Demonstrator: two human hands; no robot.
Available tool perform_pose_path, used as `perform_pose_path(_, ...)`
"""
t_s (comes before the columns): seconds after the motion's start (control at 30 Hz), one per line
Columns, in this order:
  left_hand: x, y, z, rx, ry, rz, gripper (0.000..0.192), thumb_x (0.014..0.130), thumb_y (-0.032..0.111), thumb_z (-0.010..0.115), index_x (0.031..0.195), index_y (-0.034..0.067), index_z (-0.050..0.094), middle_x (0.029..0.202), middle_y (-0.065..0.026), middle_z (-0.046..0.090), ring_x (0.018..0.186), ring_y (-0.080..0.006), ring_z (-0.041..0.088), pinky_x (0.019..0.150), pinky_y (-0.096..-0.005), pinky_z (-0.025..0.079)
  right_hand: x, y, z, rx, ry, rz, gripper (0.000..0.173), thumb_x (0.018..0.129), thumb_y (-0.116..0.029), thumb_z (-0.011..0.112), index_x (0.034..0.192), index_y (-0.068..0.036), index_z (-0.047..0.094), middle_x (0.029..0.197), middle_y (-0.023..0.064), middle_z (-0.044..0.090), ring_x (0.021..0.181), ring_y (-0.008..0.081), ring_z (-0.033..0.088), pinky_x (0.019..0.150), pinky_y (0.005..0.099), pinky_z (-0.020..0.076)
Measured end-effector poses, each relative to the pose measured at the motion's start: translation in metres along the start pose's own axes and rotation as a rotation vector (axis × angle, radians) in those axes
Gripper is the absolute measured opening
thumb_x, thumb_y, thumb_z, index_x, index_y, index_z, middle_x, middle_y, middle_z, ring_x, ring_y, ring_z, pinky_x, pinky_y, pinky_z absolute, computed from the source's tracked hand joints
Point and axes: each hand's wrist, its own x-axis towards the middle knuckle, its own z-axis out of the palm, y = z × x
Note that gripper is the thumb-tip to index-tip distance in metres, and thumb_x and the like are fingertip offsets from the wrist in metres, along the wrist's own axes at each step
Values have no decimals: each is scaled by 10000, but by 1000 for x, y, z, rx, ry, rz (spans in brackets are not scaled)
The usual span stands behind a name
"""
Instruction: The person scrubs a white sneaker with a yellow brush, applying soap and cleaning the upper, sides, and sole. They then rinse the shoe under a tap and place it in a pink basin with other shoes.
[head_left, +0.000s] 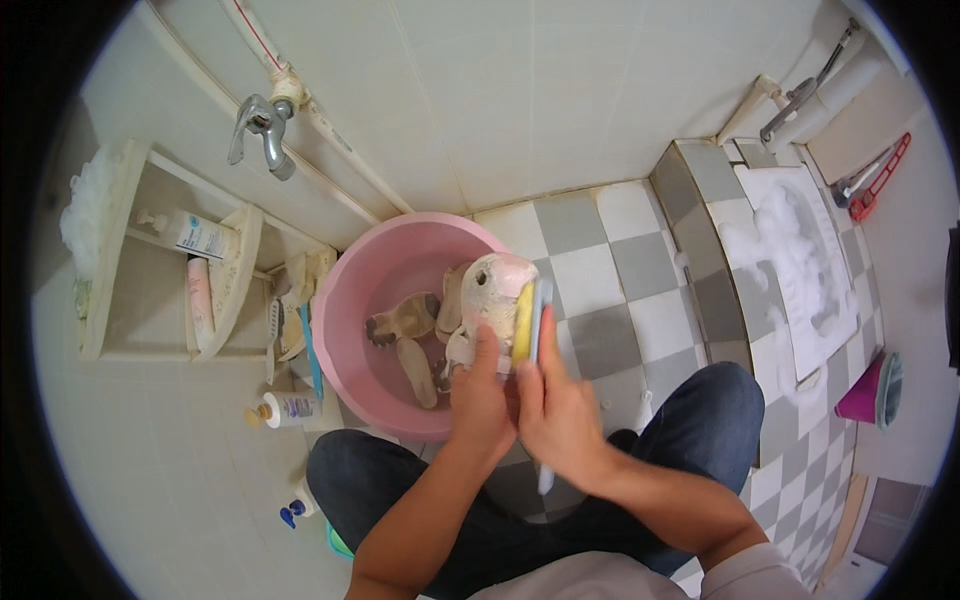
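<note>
My left hand (484, 397) grips a whitish and pink shoe (495, 289) over the right rim of a pink plastic basin (341, 300). In my right hand (559, 412) is a scrub brush (539, 319) with a grey-blue back and yellow bristles, pressed along the shoe's right side. The brush is slightly blurred, and its pale handle sticks out below my right hand. Inside the basin lie a brownish shoe or sole piece (409, 319) and a pale insole (417, 373). Another pale insole (451, 298) is partly hidden behind the held shoe.
A chrome tap (266, 135) juts from the wall above a corner shelf (112, 277) with bottles. A white pump bottle (289, 409) stands left of the basin. At right, a tiled step (694, 247) borders a foam-covered squat toilet (844, 300), with a purple bin (862, 394) beyond.
</note>
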Motion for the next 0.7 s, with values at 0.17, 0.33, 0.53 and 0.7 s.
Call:
perform_pose_path(0.17,-3,-9,4,-75,-20,101,475,1135,350,503,1515,69,460,1425,-72,597,1264,-204,613,1043,-390,540,45,-3,-12,131,55,133,726,1088,-348,456,1679,-42,166,733,247,710,617,492,680,624,593,552)
perform_pose_path(0.33,5,0,-5,68,120,53,456,1115,348,566,1413,2,559,1288,-97,656,1140,-189,653,942,-334,561,-16,-7,4,-80,-84,15,741,1067,-338,497,1674,-35,199,715,275,695,612,495,677,616,613,550)
perform_pose_path(0.53,-2,-13,11,-30,55,174,452,1126,368,529,1423,28,561,1321,-89,651,1128,-167,661,937,-347,574,35,5,-3,59,62,58,744,1060,-323,511,1668,-20,207,686,275,680,566,491,657,564,595,531)
perform_pose_path(0.7,5,2,-4,112,196,93,479,1098,334,600,1412,-23,544,1322,-93,639,1142,-178,643,933,-334,545,-15,-3,8,-72,-65,17,732,1062,-332,515,1676,-65,217,693,273,684,568,490,658,565,593,534)
